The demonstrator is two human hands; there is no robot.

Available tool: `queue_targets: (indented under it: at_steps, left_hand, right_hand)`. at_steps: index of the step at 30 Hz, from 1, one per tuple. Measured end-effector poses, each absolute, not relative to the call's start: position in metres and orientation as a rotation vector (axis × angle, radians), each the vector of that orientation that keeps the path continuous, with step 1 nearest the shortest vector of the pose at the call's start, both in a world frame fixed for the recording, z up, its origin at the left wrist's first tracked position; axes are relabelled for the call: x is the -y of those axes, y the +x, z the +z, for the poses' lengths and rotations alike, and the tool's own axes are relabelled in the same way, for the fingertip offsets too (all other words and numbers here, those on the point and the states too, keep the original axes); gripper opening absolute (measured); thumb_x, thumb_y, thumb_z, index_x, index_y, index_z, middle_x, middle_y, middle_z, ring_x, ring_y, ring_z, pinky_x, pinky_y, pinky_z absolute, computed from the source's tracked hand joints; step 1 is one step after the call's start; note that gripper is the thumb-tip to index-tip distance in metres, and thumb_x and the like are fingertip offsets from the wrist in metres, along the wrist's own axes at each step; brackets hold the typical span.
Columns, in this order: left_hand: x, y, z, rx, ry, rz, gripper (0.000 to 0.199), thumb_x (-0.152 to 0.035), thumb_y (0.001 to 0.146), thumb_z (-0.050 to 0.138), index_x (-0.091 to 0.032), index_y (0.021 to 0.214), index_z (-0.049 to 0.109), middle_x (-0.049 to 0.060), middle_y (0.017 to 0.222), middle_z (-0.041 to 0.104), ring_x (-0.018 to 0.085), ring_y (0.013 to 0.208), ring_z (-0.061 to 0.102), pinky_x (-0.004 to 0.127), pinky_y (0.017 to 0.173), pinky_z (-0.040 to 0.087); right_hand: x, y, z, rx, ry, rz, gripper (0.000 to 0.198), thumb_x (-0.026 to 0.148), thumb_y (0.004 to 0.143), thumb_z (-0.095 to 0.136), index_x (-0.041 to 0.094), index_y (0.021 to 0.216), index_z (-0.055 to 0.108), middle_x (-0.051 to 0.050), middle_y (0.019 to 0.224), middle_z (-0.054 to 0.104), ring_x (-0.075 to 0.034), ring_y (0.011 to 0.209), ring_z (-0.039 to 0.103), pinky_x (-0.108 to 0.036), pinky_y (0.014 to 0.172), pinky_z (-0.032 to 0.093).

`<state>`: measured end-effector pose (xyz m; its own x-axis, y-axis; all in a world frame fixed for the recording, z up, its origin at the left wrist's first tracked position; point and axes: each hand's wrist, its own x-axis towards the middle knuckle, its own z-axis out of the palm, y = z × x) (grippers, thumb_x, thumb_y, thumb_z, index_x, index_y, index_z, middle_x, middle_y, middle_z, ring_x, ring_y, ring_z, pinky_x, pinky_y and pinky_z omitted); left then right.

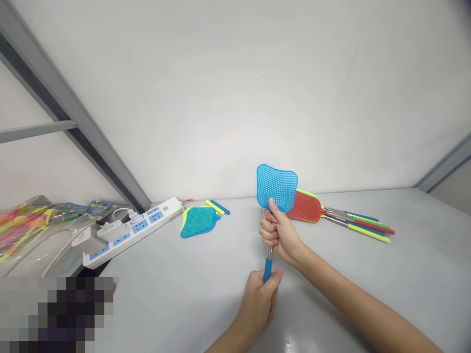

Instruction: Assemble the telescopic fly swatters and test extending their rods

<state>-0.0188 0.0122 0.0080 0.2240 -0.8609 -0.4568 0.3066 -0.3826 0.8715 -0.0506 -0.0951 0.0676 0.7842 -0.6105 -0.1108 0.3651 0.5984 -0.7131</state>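
Holding blue fly swatter (276, 187) upright above table (405, 274). My right hand (279, 235) fisted round metal shaft just under head; my left hand (259, 301) closed on blue grip at bottom. Judging by piles: finished swatters (331, 213) lie right, loose heads (198, 221) and grips (218, 207) wait left; this one mid-assembly.

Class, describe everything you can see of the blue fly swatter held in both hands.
The blue fly swatter has a squarish mesh head that looks like plastic, a thin shiny metal shaft and a blue handle sleeve. It is held roughly upright above the grey table. The right hand grips the shaft just under the head; the left hand grips the blue handle.
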Motion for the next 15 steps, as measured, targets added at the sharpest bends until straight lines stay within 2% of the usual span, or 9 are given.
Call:
queue_targets:
  at_steps: [11,15]
  left_hand:
    - [-0.0125,-0.0191,0.0071,0.687,1.456,-1.318,0.043,-0.043,0.071,0.048,-0.021,0.045,0.023,-0.01,0.029,0.019,0.004,0.025,0.017,0.02,0.029,0.012]
    - [-0.015,-0.0163,0.0039,0.612,1.28,-1.414,0.037,-0.049,0.072,0.043,-0.019,0.053,0.032,-0.01,0.033,0.02,0.003,0.027,0.013,0.019,0.028,0.009]
  right_hand:
    - [0.0977,-0.0544,0.0664,-0.393,-0.682,-0.604,0.046,0.053,0.074,0.043,0.019,0.052,0.022,0.01,0.042,0.012,-0.003,0.034,0.005,-0.015,0.03,0.003]
    - [0.1005,-0.0536,0.0645,-0.402,-0.664,-0.607,0.046,0.053,0.074,0.044,0.019,0.052,0.023,0.01,0.042,0.012,-0.003,0.034,0.006,-0.015,0.03,0.003]
